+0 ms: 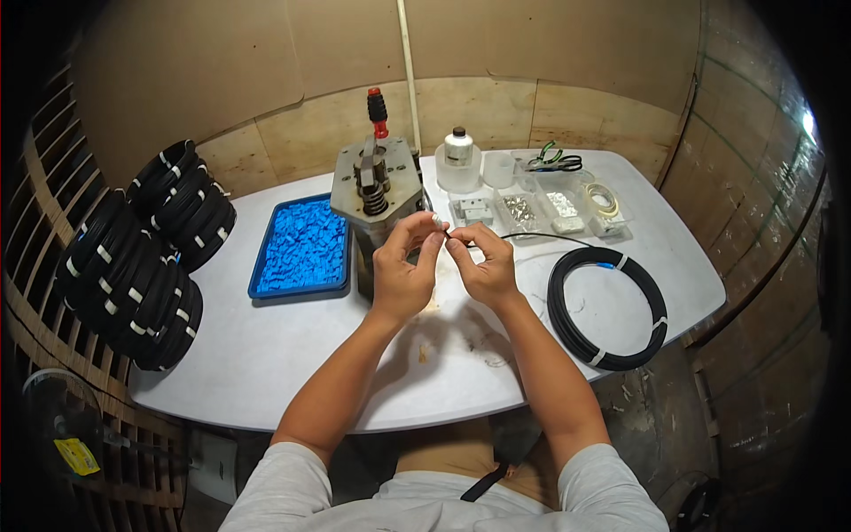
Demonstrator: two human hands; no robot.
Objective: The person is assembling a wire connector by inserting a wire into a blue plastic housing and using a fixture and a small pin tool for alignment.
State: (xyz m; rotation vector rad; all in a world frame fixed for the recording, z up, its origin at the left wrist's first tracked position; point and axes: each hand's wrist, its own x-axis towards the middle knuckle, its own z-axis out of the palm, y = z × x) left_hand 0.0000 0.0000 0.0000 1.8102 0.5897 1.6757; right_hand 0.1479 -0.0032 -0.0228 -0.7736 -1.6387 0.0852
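My left hand and my right hand meet over the middle of the table, fingertips pinched together around the end of a thin black cable. The cable runs right from my right fingers to a coil of black cable, bound with white ties and carrying a small blue piece on its inner side. Something small and white shows at the tip of my left fingers, too small to name. Just beyond my left hand stands a metal hand press with a black and red handle.
Left of the press lies a blue tray full of small blue parts. Stacked cable coils stand at the far left. At the back are a white bottle, a clear compartment box with small parts, and scissors.
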